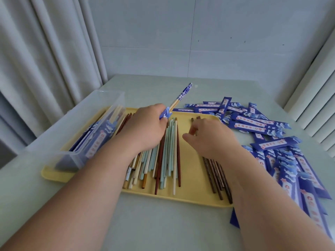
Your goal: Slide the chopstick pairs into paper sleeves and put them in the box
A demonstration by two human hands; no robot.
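My left hand [145, 127] grips a blue paper sleeve [165, 114] with a chopstick pair [181, 96] inside; their blue-patterned ends stick out and point up and away. It hovers over the yellow tray [188, 194]. My right hand [212, 138] reaches over dark brown chopsticks [217, 174] on the tray's right side, its fingertips pinching the far ends of a pair [194, 119]. A pile of mint, red-brown and cream chopsticks [163, 160] lies in the tray's middle. The clear plastic box [76, 127] on the left holds several sleeved pairs.
Many blue paper sleeves [262, 124] lie scattered on the pale table [163, 223] to the right of the tray, some reaching the right edge. Curtains hang at the left, a wall stands behind, and white slats are at the right.
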